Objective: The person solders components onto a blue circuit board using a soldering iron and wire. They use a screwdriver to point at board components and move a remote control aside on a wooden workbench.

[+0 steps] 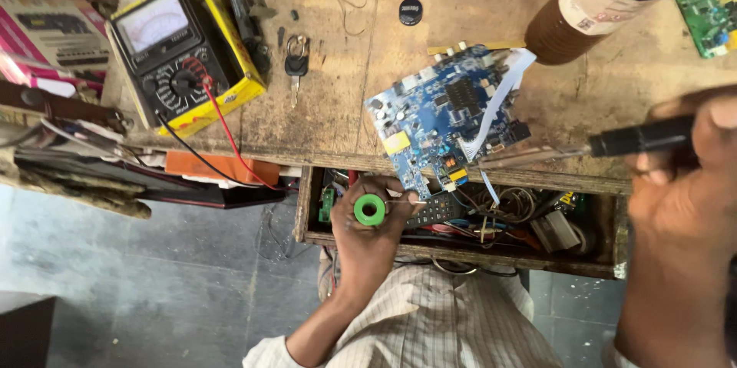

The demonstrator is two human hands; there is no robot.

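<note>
Soldering at blue circuit board (445, 126) on counter (338, 99).
Left hand (368, 234) grip pinches green solder spool (370, 210); right hand (679, 184) grip clamps soldering iron (583, 148).

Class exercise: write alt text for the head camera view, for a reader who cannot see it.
Above a wooden workbench, the right hand holds a soldering iron to a blue circuit board, while the left hand holds a green solder spool. A multimeter sits nearby.

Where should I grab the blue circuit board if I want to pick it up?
Probably by its bare edges, coming from the upper left side. The blue circuit board lies flat on the wooden bench, its top full of small parts. The soldering iron tip and white ribbon cable crowd its right side.
</note>
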